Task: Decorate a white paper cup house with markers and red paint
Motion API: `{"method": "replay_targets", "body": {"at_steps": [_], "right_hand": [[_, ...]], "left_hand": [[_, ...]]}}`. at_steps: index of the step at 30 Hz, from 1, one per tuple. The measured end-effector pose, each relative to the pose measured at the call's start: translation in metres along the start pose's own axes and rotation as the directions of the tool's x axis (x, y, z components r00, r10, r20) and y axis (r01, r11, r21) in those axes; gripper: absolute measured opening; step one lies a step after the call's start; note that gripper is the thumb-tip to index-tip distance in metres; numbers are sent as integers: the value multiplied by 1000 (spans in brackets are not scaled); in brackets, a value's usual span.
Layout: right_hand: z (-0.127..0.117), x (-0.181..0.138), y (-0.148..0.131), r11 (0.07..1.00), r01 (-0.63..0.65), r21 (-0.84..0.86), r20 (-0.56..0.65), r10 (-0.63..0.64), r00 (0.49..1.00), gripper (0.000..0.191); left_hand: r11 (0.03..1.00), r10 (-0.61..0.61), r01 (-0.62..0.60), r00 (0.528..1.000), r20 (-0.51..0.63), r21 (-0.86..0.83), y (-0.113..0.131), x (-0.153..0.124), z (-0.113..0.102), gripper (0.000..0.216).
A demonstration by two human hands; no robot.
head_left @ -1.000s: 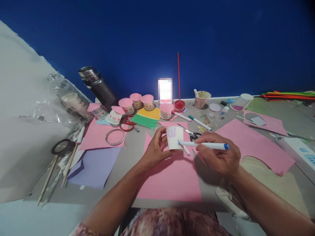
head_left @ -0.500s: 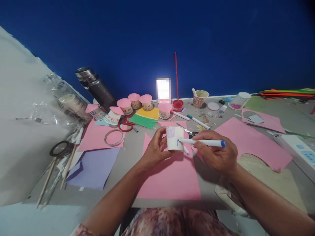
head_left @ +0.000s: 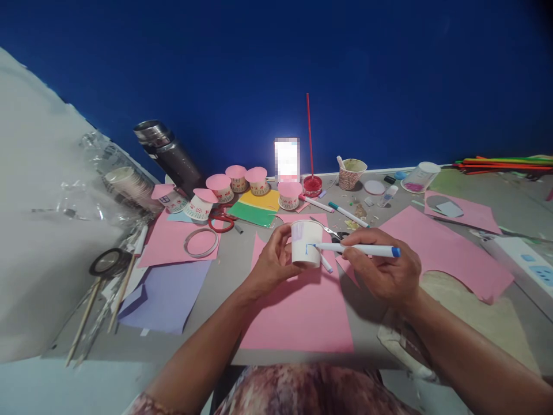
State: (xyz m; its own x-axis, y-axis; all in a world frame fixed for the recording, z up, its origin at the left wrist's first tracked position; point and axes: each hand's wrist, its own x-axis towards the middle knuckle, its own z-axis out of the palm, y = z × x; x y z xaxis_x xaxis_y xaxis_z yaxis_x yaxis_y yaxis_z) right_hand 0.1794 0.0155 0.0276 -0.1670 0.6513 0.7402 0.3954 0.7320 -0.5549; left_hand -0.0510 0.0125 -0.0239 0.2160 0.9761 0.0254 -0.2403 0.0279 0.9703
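Observation:
My left hand [head_left: 275,253] is closed around the left side of a white paper cup [head_left: 306,257], held above a pink paper sheet [head_left: 298,323]. A pale purple patch and blue lines mark the cup's side. Between the fingers of my right hand [head_left: 384,268] is a white felt-tip pen [head_left: 367,250] with a blue end; its tip touches the cup by the blue lines. Behind the cup, scissors [head_left: 330,230] and another pen [head_left: 326,264] are partly hidden.
Several decorated cups with pink paper tops [head_left: 219,183] stand at the back left, near a dark flask [head_left: 173,158] and red-handled scissors [head_left: 221,222]. A tape ring [head_left: 201,254] and purple paper [head_left: 173,294] lie left. A white power strip [head_left: 529,271] is at right.
The blue marking on the cup has grown, with a short stroke across its top running right. My right hand and the pen have shifted slightly right.

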Motion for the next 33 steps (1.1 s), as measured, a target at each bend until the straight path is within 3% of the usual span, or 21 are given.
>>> {"method": "replay_targets", "body": {"at_steps": [12, 24, 33], "right_hand": [[0, -1, 1, 1000, 4, 21, -12, -4, 1000, 19], [-1, -3, -1, 999, -33, 22, -12, 33, 999, 13], [0, -4, 1, 995, 65, 81, 11, -66, 998, 17]], "left_hand": [[999, -33, 33, 999, 5, -25, 6, -1, 3, 84], [997, -70, 69, 997, -12, -20, 9, -3, 3, 88], [996, -79, 78, 997, -23, -30, 8, -1, 4, 87]]}}
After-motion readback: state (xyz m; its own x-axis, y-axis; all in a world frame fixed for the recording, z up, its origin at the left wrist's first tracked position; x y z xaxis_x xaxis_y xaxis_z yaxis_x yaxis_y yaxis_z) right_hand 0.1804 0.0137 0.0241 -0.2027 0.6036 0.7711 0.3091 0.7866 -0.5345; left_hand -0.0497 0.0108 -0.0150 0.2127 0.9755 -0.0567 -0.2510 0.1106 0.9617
